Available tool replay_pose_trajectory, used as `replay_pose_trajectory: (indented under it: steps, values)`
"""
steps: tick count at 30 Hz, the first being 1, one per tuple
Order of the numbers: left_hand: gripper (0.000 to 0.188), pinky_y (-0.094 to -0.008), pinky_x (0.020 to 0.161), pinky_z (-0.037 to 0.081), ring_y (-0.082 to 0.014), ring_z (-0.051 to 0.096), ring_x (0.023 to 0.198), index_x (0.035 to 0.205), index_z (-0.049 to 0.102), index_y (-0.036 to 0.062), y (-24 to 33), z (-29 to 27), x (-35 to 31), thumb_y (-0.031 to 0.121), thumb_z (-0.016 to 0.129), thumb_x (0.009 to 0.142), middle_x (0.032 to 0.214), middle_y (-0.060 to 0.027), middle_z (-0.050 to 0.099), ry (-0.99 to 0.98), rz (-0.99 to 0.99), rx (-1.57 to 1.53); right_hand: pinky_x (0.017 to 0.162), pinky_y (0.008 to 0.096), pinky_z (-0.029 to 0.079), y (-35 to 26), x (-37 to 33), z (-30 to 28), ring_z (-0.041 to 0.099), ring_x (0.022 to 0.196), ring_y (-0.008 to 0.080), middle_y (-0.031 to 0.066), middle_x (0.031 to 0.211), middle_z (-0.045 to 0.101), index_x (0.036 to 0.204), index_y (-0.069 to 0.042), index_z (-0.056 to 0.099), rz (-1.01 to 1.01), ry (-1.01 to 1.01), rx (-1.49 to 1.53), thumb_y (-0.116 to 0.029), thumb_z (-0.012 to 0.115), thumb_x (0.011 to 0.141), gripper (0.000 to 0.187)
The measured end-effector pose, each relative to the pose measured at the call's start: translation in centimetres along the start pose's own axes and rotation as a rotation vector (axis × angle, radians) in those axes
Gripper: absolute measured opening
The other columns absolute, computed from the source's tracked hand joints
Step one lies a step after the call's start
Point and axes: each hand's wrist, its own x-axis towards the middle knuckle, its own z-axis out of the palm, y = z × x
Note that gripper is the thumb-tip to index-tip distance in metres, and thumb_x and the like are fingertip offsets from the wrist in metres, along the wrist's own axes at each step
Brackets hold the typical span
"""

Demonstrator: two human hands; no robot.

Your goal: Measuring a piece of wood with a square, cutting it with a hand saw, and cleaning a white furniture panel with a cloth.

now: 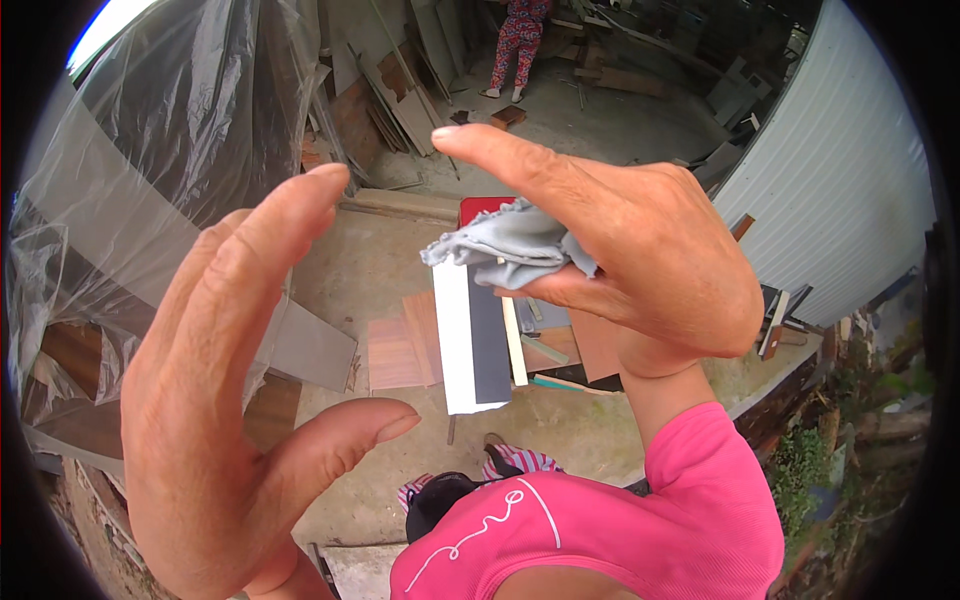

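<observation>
Raised close before me, my left hand (205, 400) is open, its thumb spread well away from its fingers and nothing in its grasp. My right hand (655, 250) pinches a crumpled grey cloth (510, 248) between thumb and palm, with its index finger stretched out toward the left. Below the cloth lies a long white and dark grey board (455, 345), its far end hidden behind the cloth. A red object (480, 207) shows partly beyond the cloth. Neither hand touches the board.
Brown wood panels (402, 345) and thin strips lie around the board. Clear plastic sheeting (190, 120) hangs at left; a pale corrugated wall (840, 170) rises at right. Another person (520, 45) in patterned trousers stands far back near leaning boards (405, 105). Plants (805, 470) grow at lower right.
</observation>
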Motion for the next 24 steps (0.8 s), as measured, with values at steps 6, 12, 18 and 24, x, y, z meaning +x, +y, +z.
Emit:
replay_pose_trajectory:
  steps: [6,12,18,24]
  values:
    - [0.101,-0.0413,0.099,0.040,-0.0271,0.051,0.122,0.137,0.044,0.0065,-11.6,-5.1,0.7,0.038,0.083,0.050,0.130,-0.0136,0.055,-0.010,0.098,-0.106,0.065,0.0339,0.052,-7.4,4.6,3.4,0.065,0.079,0.0323,0.0112,0.118,0.062,0.131,-0.006,0.050,0.300,-0.121,-0.116,-0.008,0.075,0.059,0.076]
    - [0.106,-0.0405,0.096,0.041,-0.0264,0.055,0.116,0.138,0.045,0.0071,-21.5,-11.0,1.7,0.050,0.081,0.047,0.125,-0.0124,0.057,0.007,0.191,-0.136,0.065,0.0278,0.049,-14.4,11.3,6.2,0.061,0.070,0.0221,0.0121,0.095,0.064,0.136,-0.008,0.046,0.350,-0.060,-0.101,0.007,0.071,0.059,0.082]
    - [0.112,-0.0414,0.095,0.042,-0.0281,0.055,0.115,0.139,0.042,0.0047,-29.4,-13.7,2.8,0.054,0.080,0.046,0.125,-0.0148,0.057,0.038,0.278,-0.268,0.067,0.0258,0.047,-18.9,15.4,8.5,0.060,0.070,0.0190,0.0101,0.084,0.063,0.134,-0.010,0.049,0.480,-0.080,-0.179,0.004,0.073,0.061,0.078]
    - [0.112,-0.0399,0.096,0.042,-0.0271,0.055,0.115,0.139,0.041,0.0031,-30.9,-12.5,7.2,0.050,0.083,0.046,0.126,-0.0141,0.056,-0.112,0.307,-0.426,0.072,0.0320,0.051,-18.5,16.7,9.5,0.066,0.082,0.0301,0.0169,0.107,0.064,0.132,-0.009,0.051,0.606,-0.112,-0.366,-0.006,0.077,0.063,0.073]
